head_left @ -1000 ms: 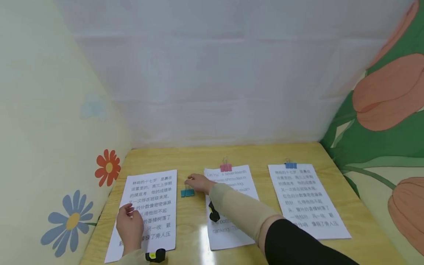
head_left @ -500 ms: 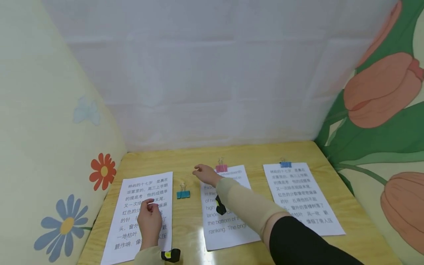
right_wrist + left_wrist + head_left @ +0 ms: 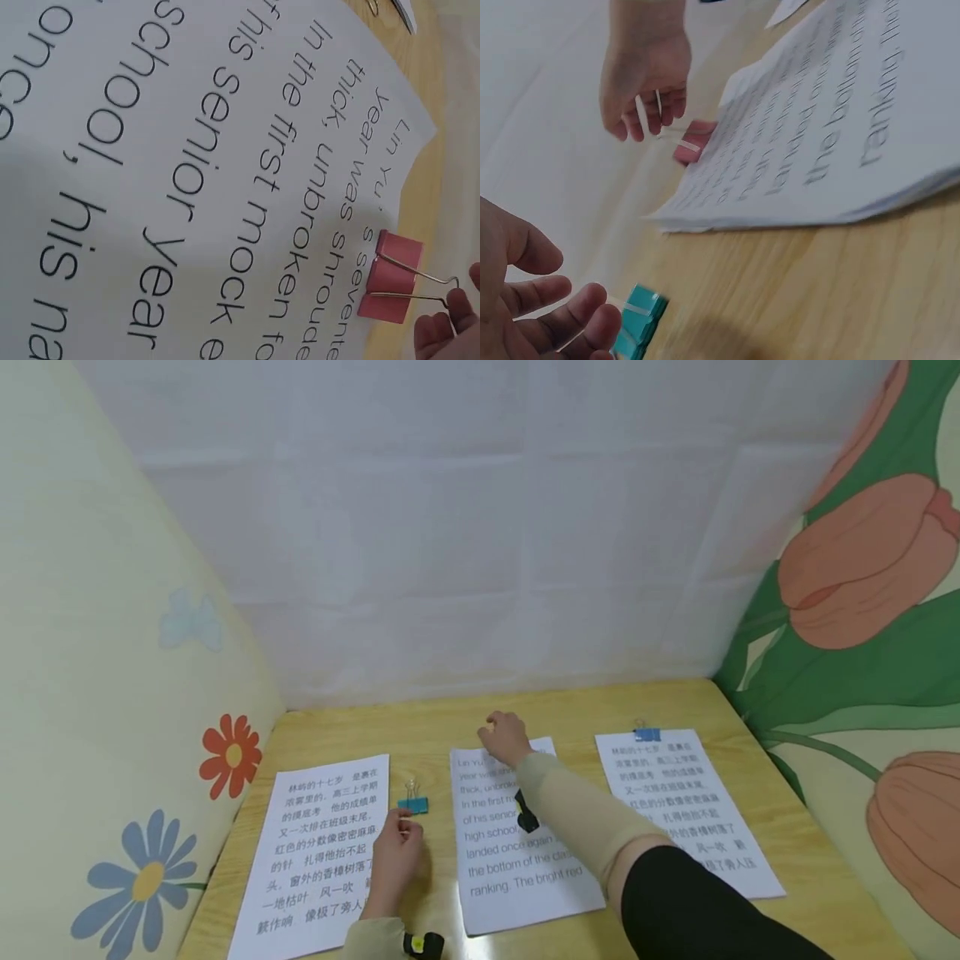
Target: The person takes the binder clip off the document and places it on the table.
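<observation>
Right hand (image 3: 507,737) is at the far edge of the middle sheet (image 3: 517,852), fingers curled round the wire handles of the pink clip (image 3: 390,287). The right wrist view shows that clip biting the top edge of the sheet, its wire loop caught at the fingertips (image 3: 442,330). So that hand has hold of the pink clip's handles.

Left hand (image 3: 395,852) lies just left of the middle sheet, on the strip of bare table (image 3: 427,727) between it and the left sheet (image 3: 322,852). Its fingers are loosely curled and holding nothing, tips close to the teal clip (image 3: 413,805), which sits free on the wood just beyond them. In the left wrist view the teal clip (image 3: 639,324) is nearly touching those fingertips (image 3: 592,326); I can't say whether there is contact.

To the right of the middle sheet lies a third sheet (image 3: 686,810), with a blue clip (image 3: 647,734) on its top edge.

To do this well, I'd judge the right hand should squeeze both wire handles squarely together, so the clip opens evenly without creasing the paper. The left hand would best take the teal clip by its handles, not its body, since the body is small and slippery.
</observation>
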A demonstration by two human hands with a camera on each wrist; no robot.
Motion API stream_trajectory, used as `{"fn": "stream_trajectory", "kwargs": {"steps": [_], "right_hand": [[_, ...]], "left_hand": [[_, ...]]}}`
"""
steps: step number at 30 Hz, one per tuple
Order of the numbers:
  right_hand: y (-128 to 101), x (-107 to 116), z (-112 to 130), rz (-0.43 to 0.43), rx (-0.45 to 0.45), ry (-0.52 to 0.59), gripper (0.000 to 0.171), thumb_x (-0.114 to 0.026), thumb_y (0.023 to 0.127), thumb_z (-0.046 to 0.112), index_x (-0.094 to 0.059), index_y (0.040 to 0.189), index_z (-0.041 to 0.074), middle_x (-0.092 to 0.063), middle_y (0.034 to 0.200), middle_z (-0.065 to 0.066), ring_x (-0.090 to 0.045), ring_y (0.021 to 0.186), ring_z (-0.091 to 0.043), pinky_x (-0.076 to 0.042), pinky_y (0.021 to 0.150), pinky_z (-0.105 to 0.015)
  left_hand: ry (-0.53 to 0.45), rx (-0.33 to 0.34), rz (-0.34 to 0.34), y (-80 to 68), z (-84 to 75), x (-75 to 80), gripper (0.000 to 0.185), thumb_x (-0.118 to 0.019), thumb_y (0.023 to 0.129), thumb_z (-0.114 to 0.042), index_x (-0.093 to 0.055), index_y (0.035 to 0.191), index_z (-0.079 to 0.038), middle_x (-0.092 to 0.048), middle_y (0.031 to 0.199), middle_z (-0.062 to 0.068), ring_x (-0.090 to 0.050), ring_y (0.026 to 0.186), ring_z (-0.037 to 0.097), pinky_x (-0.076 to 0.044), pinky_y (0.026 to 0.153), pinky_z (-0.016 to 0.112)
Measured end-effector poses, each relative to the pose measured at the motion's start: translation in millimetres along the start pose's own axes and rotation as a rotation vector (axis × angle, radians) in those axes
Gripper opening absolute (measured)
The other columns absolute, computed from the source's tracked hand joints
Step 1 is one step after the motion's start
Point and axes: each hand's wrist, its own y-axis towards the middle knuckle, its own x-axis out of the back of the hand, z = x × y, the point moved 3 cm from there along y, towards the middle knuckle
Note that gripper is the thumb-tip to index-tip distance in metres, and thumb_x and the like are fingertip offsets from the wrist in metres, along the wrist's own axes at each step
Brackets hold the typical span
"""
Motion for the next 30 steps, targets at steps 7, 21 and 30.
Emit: {"fn": "stream_trajectory", "kwargs": {"steps": [7,21,30], "right_hand": [[8.8,4.0,-10.4,-0.047,-0.051,-0.023,0.045,-0.059,0.101,0.025,-0.057,0.139,0.001,-0.051,0.139,-0.024,-0.05,0.128,-0.04,-0.043,0.108,-0.051],[7.5,13.7,-17.3,-0.004,-0.066,-0.051,0.055,-0.055,0.101,0.022,-0.048,0.15,-0.003,-0.052,0.148,-0.025,-0.047,0.138,-0.043,-0.035,0.117,-0.051],[4.5,14.3,-23.3,0.05,-0.09,0.005,0.052,-0.047,0.108,0.028,-0.048,0.15,-0.003,-0.051,0.15,-0.023,-0.045,0.141,-0.041,-0.035,0.117,-0.049]], "left_hand": [[0.021,-0.036,0.047,-0.5,-5.0,-25.8,0.028,-0.057,0.095,-0.007,-0.06,0.12,0.006,-0.068,0.097,0.013,-0.062,0.079,0.022,-0.051,0.066,0.035],[0.027,-0.033,0.161,-5.7,-14.0,-64.3,0.04,-0.064,0.093,-0.006,-0.053,0.127,0.012,-0.06,0.12,0.028,-0.059,0.111,0.043,-0.047,0.101,0.061],[0.054,0.018,0.187,-9.5,-19.7,-75.1,0.051,-0.064,0.095,-0.01,-0.047,0.138,0.01,-0.06,0.114,0.019,-0.059,0.101,0.034,-0.05,0.095,0.059]]}}
